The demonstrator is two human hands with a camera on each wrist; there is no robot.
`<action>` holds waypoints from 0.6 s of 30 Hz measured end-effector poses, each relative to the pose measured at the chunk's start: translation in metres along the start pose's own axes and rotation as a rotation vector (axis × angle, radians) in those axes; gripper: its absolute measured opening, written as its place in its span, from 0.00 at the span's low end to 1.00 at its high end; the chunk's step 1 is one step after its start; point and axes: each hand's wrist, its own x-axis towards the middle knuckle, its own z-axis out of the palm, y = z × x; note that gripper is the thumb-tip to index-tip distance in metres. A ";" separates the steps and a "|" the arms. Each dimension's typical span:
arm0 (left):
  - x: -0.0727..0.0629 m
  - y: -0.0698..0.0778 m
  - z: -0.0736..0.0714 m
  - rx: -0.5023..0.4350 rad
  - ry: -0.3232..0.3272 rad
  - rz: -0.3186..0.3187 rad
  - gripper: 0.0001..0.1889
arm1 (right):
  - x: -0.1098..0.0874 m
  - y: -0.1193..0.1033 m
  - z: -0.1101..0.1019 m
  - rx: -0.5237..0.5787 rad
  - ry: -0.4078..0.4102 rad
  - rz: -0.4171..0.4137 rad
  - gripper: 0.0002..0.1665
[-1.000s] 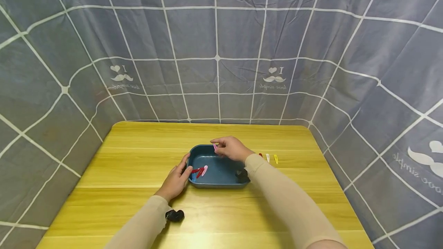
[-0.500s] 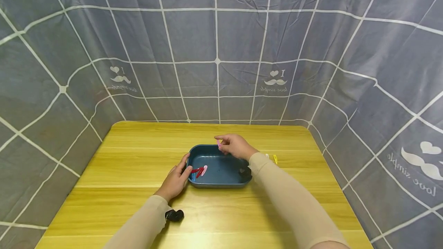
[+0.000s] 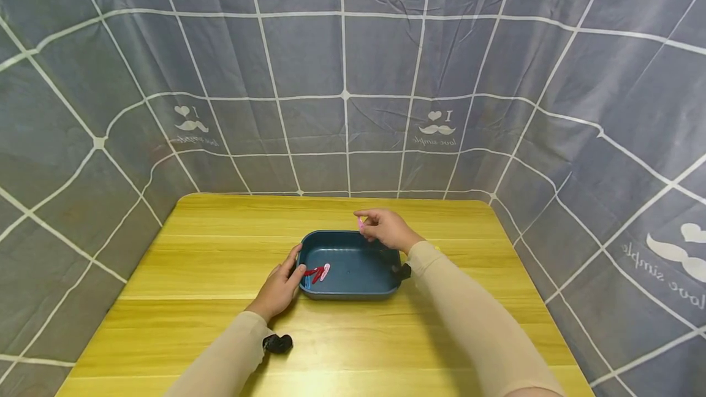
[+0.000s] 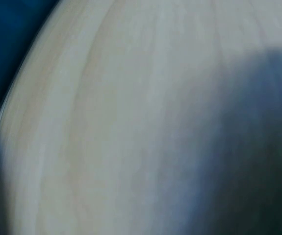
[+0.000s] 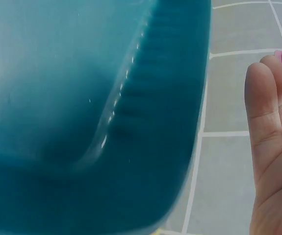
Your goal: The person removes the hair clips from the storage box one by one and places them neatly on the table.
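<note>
Between thumb and fingers my right hand (image 3: pixel 388 228) pinches a pink hair clip (image 3: pixel 361 223), above the far rim of a dark blue plastic tub (image 3: pixel 353 296). The right wrist view shows only a bit of the pink clip (image 5: pixel 279 56) beyond the fingertips. My left hand (image 3: pixel 280 287) rests against the tub's left side, its fingers extended along the outer wall and its thumb at the rim. Inside the tub's left end lie red hair clips (image 3: pixel 316 274), a light pink clip (image 3: pixel 325 271) and something blue (image 3: pixel 307 282), partly covered by the thumb.
A yellow clip (image 3: pixel 437 248) on the wooden table (image 3: pixel 231 225) peeks out behind the right sleeve. Grey checked cloth (image 3: pixel 347 78) hangs around the table's back and sides. A black wrist device (image 3: pixel 278 344) sits at the left cuff.
My right hand has moved right and slightly away from me with the pink clip. Its sleeve now covers the white clip and most of the yellow one. The left hand stays put.
</note>
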 end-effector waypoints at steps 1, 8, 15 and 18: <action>0.001 0.000 0.002 0.002 0.002 0.002 0.31 | -0.002 0.002 -0.003 0.006 0.006 0.000 0.29; 0.002 -0.002 0.002 -0.004 -0.007 0.000 0.32 | -0.012 0.009 -0.021 0.035 0.057 0.043 0.30; 0.002 -0.001 0.001 -0.005 -0.011 -0.007 0.31 | -0.024 0.019 -0.039 0.054 0.110 0.084 0.29; 0.003 -0.001 0.001 -0.011 -0.013 -0.010 0.31 | -0.029 0.026 -0.045 0.068 0.132 0.079 0.29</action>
